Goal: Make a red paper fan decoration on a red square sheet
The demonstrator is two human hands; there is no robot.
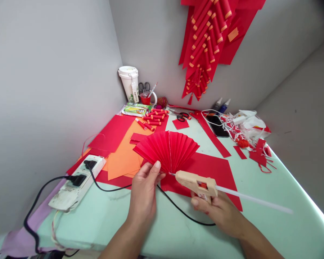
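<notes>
A pleated red paper fan (169, 149) is spread open above the table. My left hand (148, 183) pinches its lower left edge between thumb and fingers. In my right hand (214, 207) is a beige hot glue gun (196, 181), held by its handle, with a long translucent glue stick (255, 199) poking out of its back. The gun's nozzle is at the base of the fan, where the folds come together. A pale line runs up the middle fold. Beneath the fan lies red paper (216, 169).
A power strip (78, 183) with two black plugs sits at left. Orange paper (124, 162), small red rolls (155, 117) and scissors (182, 116) lie behind the fan. A phone (218, 126) and white scraps (237, 127) are at right. Red decorations (205, 39) hang on the wall.
</notes>
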